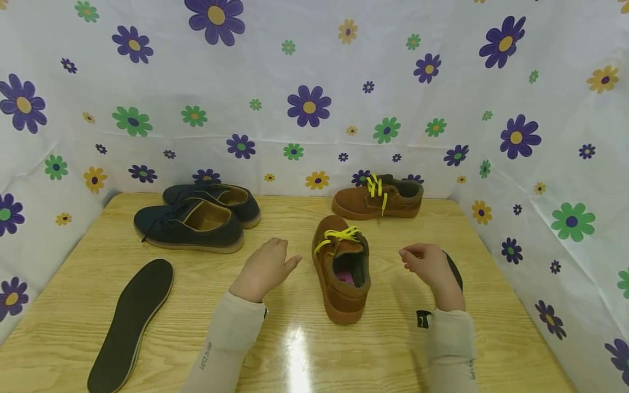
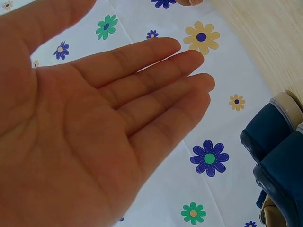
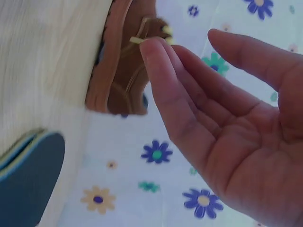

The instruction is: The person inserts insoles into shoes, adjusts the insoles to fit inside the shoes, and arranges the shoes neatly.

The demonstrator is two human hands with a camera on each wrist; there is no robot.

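A brown shoe (image 1: 324, 278) with yellow laces stands mid-table, its heel toward me and something pink showing inside. To its left my left hand (image 1: 265, 267) hovers with straight fingers and holds nothing; its open palm (image 2: 71, 127) fills much of the left wrist view. On the shoe's other side is my right hand (image 1: 427, 265), fingers loosely bent and nothing between them. A dark insole (image 1: 454, 271) lies behind that hand, mostly hidden by it. Another black insole (image 1: 132, 322) lies flat at the table's left.
Two dark blue shoes (image 1: 162, 224) sit side by side at the back left. A second brown shoe (image 1: 354, 201) with yellow laces stands sideways at the back right. Flower-patterned white cloth (image 1: 265, 71) hangs behind and along both sides of the wooden table (image 1: 383, 355).
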